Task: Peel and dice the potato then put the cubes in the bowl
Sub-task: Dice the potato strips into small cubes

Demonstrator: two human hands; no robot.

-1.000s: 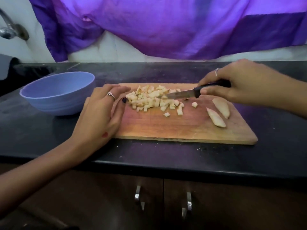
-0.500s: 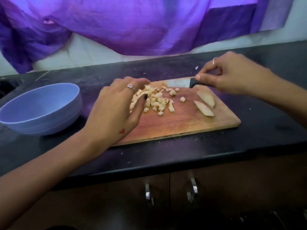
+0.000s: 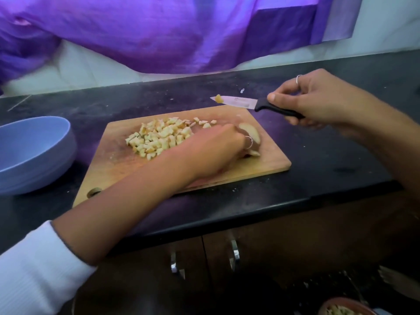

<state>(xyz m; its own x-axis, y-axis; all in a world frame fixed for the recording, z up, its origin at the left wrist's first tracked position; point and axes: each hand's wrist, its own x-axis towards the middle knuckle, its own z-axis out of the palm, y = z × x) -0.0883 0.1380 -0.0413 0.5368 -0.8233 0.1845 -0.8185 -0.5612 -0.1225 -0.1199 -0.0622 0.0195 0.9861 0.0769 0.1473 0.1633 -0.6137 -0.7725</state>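
A wooden cutting board [image 3: 270, 160] lies on the black counter. A heap of pale potato cubes [image 3: 159, 138] covers its far-left part. My left hand [image 3: 218, 146] reaches across the board to the right end and lies over the uncut potato wedges [image 3: 251, 133]; whether its fingers grip one I cannot tell. My right hand [image 3: 318, 98] holds a black-handled knife [image 3: 241, 102] lifted above the board's far right corner, blade pointing left, with one potato bit [image 3: 218, 98] stuck near the tip. The blue bowl [image 3: 31, 153] stands left of the board and looks empty.
Purple cloth [image 3: 170, 30] hangs over the white wall behind the counter. Cabinet doors with metal handles [image 3: 234, 248] sit below the counter edge. A brown dish [image 3: 345, 306] with pale pieces shows at the bottom right corner.
My left hand moved from the cube heap rightward across the board onto the wedges. My right hand lifted the knife off the board and drew it back and right.
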